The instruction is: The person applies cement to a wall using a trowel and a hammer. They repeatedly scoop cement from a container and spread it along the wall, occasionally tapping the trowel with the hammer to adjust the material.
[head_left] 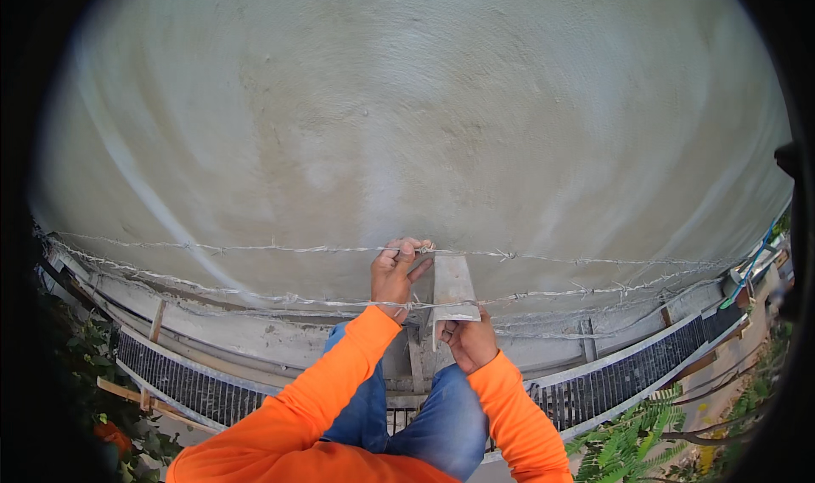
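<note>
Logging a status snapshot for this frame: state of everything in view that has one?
Left hand: fingertips and thumb closed at the upper wire
Right hand: fingers curled at post's near end, grip partly hidden
Upper wire: barbed, strung across
Lower wire: barbed, strung across, passing the post
Post: grey, angled, between the hands
Wall: streaked, dampness unclear

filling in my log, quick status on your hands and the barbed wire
Left hand pinches upper barbed-wire strand. Right hand grips grey angle post at near end. Lower barbed-wire strand crosses the post in view.
</note>
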`<move>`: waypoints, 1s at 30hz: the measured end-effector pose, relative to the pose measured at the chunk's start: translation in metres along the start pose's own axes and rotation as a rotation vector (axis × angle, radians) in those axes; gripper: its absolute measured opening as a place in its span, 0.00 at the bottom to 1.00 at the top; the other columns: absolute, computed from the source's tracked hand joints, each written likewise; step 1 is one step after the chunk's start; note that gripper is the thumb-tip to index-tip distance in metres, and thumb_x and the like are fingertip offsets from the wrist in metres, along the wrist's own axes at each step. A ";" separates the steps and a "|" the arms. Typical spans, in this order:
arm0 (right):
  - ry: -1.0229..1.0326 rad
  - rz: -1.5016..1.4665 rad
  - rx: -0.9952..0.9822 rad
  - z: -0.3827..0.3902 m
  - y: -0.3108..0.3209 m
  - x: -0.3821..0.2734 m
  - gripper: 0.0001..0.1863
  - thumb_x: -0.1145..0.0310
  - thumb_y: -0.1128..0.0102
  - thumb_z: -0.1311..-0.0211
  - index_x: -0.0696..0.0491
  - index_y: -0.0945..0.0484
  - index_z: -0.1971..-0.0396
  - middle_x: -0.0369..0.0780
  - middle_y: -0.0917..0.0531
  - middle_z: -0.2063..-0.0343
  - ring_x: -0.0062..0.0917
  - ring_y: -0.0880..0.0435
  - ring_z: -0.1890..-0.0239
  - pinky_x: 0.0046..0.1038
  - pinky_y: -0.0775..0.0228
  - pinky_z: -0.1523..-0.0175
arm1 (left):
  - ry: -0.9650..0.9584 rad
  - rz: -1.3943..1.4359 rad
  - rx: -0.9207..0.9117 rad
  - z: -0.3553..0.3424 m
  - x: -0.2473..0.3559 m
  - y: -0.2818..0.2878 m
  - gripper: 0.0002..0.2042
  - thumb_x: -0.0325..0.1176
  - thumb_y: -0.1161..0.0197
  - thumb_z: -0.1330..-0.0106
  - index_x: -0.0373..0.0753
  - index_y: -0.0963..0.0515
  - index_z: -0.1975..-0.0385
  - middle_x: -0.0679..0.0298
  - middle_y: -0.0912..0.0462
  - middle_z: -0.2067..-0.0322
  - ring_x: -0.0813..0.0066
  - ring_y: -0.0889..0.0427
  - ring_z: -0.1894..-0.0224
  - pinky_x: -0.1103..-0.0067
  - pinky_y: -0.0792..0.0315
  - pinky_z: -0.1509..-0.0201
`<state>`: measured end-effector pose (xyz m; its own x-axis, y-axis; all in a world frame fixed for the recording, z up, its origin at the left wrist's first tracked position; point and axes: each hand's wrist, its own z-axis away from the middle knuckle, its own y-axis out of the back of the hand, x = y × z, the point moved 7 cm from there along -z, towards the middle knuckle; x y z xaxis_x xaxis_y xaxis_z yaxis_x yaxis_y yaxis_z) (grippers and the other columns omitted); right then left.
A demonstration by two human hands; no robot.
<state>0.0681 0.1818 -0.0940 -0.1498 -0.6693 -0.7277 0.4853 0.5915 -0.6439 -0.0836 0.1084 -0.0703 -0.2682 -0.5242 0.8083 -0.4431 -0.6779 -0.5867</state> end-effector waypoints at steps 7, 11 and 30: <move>0.092 0.116 0.012 -0.005 -0.009 -0.007 0.09 0.76 0.50 0.26 0.55 0.25 0.50 0.43 0.12 0.65 0.27 0.13 0.71 0.26 0.21 0.72 | 0.026 0.007 0.043 0.000 -0.001 0.003 0.13 0.40 0.37 0.23 0.36 0.22 0.52 0.58 0.15 0.50 0.67 0.17 0.44 0.64 0.19 0.39; 0.058 0.057 -0.007 -0.008 -0.010 -0.010 0.10 0.74 0.48 0.25 0.56 0.24 0.48 0.42 0.13 0.64 0.26 0.12 0.68 0.26 0.20 0.71 | -0.027 -0.045 -0.006 0.003 0.005 0.000 0.13 0.42 0.39 0.22 0.38 0.24 0.52 0.58 0.17 0.49 0.66 0.18 0.42 0.61 0.21 0.37; 0.069 0.014 -0.180 -0.066 0.021 -0.009 0.22 0.57 0.50 0.21 0.54 0.24 0.37 0.42 0.17 0.42 0.33 0.16 0.43 0.37 0.22 0.39 | -0.938 -1.261 -0.209 0.128 0.087 0.010 0.17 0.27 0.37 0.30 0.38 0.19 0.42 0.56 0.19 0.43 0.51 0.24 0.36 0.62 0.31 0.32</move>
<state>0.0230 0.2300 -0.1170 -0.2057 -0.6321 -0.7471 0.3267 0.6753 -0.6612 -0.0019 -0.0099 -0.0121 0.9133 0.1244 0.3878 -0.0897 -0.8674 0.4895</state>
